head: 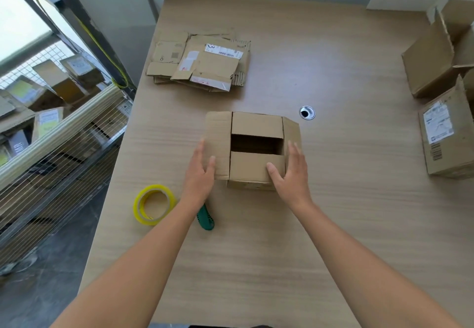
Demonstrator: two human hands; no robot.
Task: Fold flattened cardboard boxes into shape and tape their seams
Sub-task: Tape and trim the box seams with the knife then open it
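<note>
Both hands are flat with fingers straight, gripping nothing. The left hand (201, 171) lies against the outside of the box's (256, 125) left flap, thumb on its near corner. The right hand (289, 171) lies against the right flap, thumb on the near inner flap. The box stands mid-table (333, 225), its far and near inner flaps folded down with a dark gap between them and its side flaps not yet closed. A tape roll (154, 204) and a green cutter (205, 218) lie near-left of the box, and flattened cardboard (202, 61) lies beyond it.
</note>
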